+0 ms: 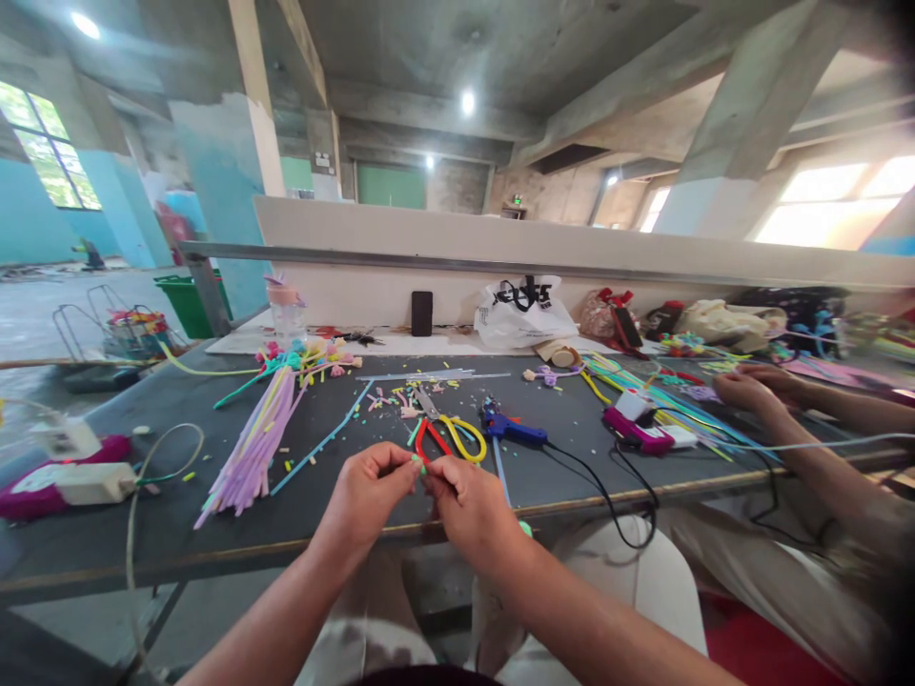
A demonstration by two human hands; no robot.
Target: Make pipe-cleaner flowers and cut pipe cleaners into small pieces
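My left hand (370, 495) and my right hand (472, 505) meet above the table's front edge. Their fingertips pinch a small light-green piece (418, 463), mostly covered by the fingers, so its exact kind is unclear. Just beyond them lies a pair of scissors (433, 410) with one red and one yellow handle. To the right rests a blue hot glue gun (516, 427) with a black cord. A bundle of purple and yellow stems (254, 438), topped with colourful flower-like heads (304, 356), lies on the left.
Cut scraps (393, 400) scatter over the dark table (343, 505). Pink-and-white power strips lie left (64, 488) and right (640, 431). At the back are a phone (421, 313), a bottle (286, 310) and a white bag (525, 319). Another person's hands (750, 391) work at right.
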